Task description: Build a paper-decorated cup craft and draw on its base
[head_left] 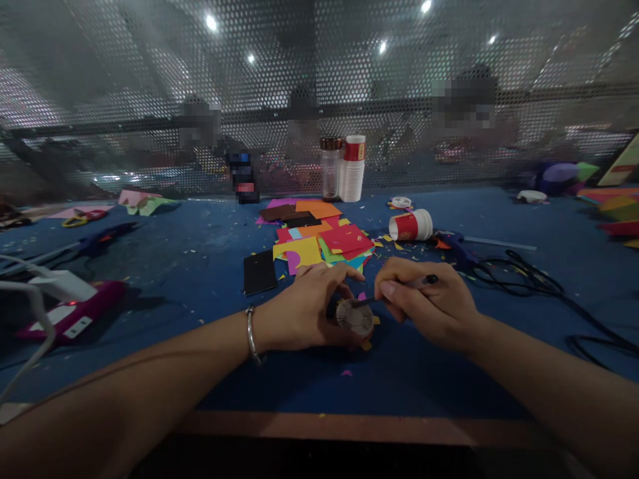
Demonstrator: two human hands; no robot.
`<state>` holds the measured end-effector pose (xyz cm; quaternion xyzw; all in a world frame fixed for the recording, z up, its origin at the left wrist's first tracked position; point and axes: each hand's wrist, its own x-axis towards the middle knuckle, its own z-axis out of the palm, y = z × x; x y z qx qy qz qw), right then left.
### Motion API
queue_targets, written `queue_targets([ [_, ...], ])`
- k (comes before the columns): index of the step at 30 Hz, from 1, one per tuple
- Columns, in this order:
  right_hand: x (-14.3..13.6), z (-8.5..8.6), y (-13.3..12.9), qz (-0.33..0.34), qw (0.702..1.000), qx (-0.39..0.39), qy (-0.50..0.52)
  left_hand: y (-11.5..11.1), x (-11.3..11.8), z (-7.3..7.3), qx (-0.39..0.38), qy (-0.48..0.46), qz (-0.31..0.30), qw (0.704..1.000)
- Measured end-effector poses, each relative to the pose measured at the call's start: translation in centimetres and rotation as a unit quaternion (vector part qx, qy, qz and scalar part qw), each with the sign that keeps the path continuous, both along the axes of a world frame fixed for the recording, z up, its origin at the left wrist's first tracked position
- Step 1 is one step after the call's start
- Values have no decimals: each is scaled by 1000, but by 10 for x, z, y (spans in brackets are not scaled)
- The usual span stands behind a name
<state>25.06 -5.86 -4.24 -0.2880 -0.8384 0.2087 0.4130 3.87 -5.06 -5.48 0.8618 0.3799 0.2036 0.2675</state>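
Observation:
Near the front of the blue table, my left hand [312, 306] has its fingers curled round a small round brownish disc [355, 317] with lines on its face. My right hand [426, 299] grips a dark pen [430, 279], whose front end reaches over the upper edge of the disc. Contact between tip and disc cannot be made out. Just beyond both hands lies a pile of coloured paper [344, 239], with a black sheet [259, 272] to its left.
A jar [330, 169] and stacked paper cups [352, 173] stand at the back. Tipped cups [411, 225], a glue gun [456, 250] and black cable [544, 286] lie right. Left are a power strip [82, 319], another glue gun [104, 238] and scissors [84, 217].

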Motion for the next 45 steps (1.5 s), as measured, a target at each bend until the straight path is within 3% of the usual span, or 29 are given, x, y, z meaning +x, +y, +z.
queue_targets([
  [15, -2, -4, 3, 33, 999, 40, 6, 1, -1, -4, 7, -24, -12, 1000],
  [45, -2, 0, 0, 37, 999, 23, 10, 2, 0, -3, -1, -6, -4, 1000],
])
